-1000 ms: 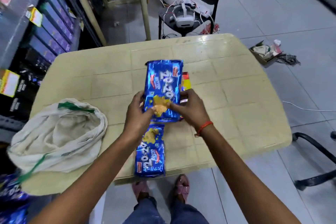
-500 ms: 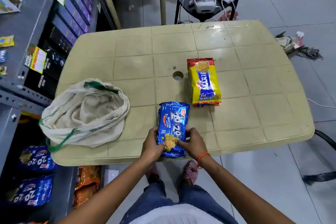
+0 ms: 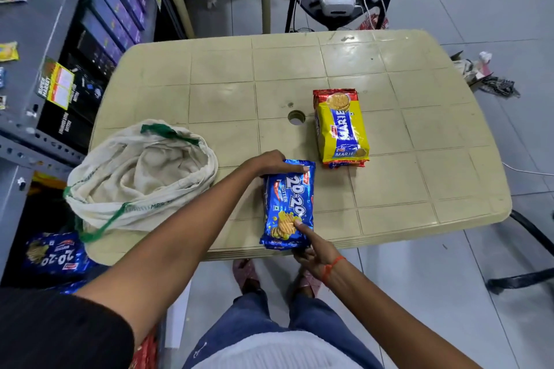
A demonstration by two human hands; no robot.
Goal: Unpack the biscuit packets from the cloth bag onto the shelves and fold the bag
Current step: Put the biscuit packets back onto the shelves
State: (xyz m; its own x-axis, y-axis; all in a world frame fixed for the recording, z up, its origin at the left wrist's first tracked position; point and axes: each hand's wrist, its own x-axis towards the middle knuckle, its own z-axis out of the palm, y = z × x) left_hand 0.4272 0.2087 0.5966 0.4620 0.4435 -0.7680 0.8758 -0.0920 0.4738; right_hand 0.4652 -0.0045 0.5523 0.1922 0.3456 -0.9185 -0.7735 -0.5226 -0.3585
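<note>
The left hand is covering the far left corner of the blue packet, and its fingers are partly tucking out of sight behind the packet's edge. The right hand is hiding the packet's near right corner, so the grip beneath cannot be told. Whether more packets are lying under the blue packet is unclear. The bag is slumping open, its folds hiding what is inside. The picture's left edge is cutting off the shelves, whose small labels are blurring beyond reading.
</note>
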